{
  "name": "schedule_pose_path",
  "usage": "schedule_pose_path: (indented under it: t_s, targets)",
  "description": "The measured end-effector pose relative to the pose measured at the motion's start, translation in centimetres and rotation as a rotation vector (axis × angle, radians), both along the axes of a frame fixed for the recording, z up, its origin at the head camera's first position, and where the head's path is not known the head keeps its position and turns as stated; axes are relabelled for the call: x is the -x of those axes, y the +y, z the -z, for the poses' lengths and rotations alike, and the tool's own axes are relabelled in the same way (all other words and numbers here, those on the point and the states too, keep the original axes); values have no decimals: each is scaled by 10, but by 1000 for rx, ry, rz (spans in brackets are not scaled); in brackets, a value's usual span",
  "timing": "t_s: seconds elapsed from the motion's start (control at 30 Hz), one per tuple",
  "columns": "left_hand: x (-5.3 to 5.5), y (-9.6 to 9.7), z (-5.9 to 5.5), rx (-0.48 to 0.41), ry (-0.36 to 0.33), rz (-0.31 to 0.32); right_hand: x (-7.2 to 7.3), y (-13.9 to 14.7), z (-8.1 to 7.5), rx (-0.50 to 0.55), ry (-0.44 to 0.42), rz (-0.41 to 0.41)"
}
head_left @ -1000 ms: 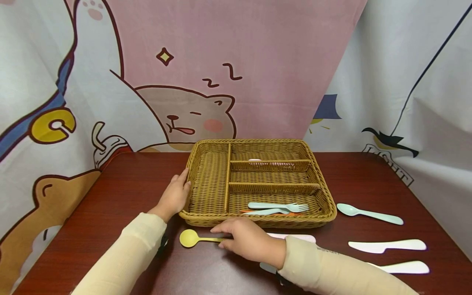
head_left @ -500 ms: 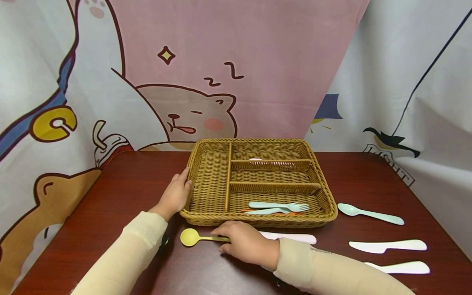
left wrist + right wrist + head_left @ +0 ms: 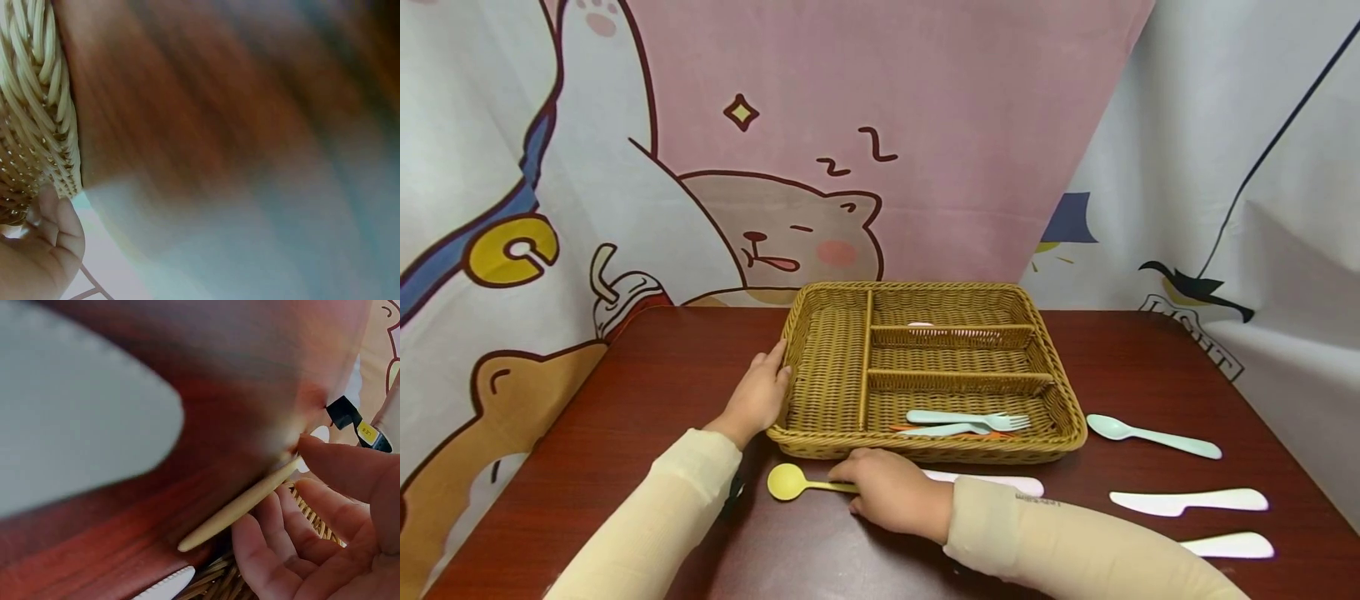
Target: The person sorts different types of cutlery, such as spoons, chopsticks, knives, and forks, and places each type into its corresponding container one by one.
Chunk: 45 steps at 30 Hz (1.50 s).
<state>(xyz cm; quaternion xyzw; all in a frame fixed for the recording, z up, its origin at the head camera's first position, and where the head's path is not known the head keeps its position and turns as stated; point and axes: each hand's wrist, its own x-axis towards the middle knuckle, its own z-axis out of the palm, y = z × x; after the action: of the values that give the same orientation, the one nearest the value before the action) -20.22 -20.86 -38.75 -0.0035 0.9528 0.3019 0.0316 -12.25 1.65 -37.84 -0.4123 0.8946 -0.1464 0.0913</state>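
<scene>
Yellow spoon [image 3: 788, 482]: located on the near side of the wicker basket [image 3: 1000, 454], bowl pointing left, handle running rightward under the right hand [image 3: 895, 493]. Right-hand grip: closed on the spoon, with the handle pinched between thumb and fingers. Whether the spoon bears on the desk [image 3: 655, 375] cannot be told.

Left hand [image 3: 756, 400]: positioned at the basket's left side. Left-hand grip: closed on the side wall, fingers curved against the wicker. Both forearms are covered by cream sleeves [image 3: 662, 500].

Basket layout: one long compartment at left, three shorter compartments stacked at right, separated by dividers [image 3: 955, 375]. The nearest right compartment holds a mint fork [image 3: 951, 418], a second mint utensil [image 3: 943, 431] just in front of it, and orange pieces [image 3: 1000, 435] beneath. In the farthest right compartment, a pale object [image 3: 919, 325] is mostly hidden behind a divider.

Surrounding utensils: a pink utensil [image 3: 1011, 484] lies just in front of the basket, one end hidden by the right hand. A mint spoon [image 3: 1150, 436] lies to the right of the basket. Nearer the person are a white knife [image 3: 1191, 501] and another white utensil [image 3: 1232, 546], the latter partly covered by the right sleeve.
</scene>
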Motion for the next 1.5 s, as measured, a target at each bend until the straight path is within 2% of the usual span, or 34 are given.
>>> schedule_pose_path:
  t_s: [0.2,0.57,1.0,1.33,1.5]
  targets:
    - [-1,0,0,-5,1,-2,2,-3,1,-30,16,-10]
    - [-1,0,0,-1,14,-1,4,-4,3,-23,30,-34]
    - [-1,1,0,10,12,-1,4,-6,3,-48,24,-20]
    - [-1,1,-1,10,18,2,-4,5,-17,34,-47,-10]
    - [-2,1,-2,6,10,-1,-5,13,-31,83,-49,-26]
